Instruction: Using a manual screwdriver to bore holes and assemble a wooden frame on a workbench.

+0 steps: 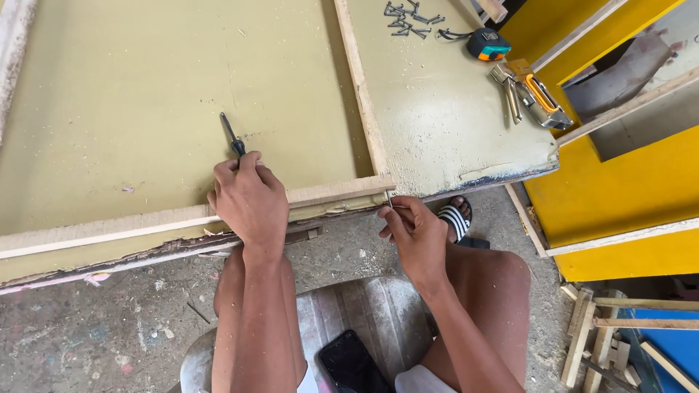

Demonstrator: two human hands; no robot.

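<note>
My left hand [250, 200] grips the handle of a dark tool [232, 137] whose thin shaft points up and away over the olive-green board [131, 94]. The hand rests on the pale wooden strip [109, 227] along the board's near edge. My right hand [415, 231] pinches a small thin nail [390, 201] upright just below the corner where that strip meets an upright wooden strip [362, 94].
A pile of nails [408, 18], a tape measure [486, 44] and a staple gun [535, 98] lie on the board's right part. Yellow panels [619, 182] stand at right. Wood scraps [604, 335] lie on the dusty floor. A phone [353, 364] rests on my stool.
</note>
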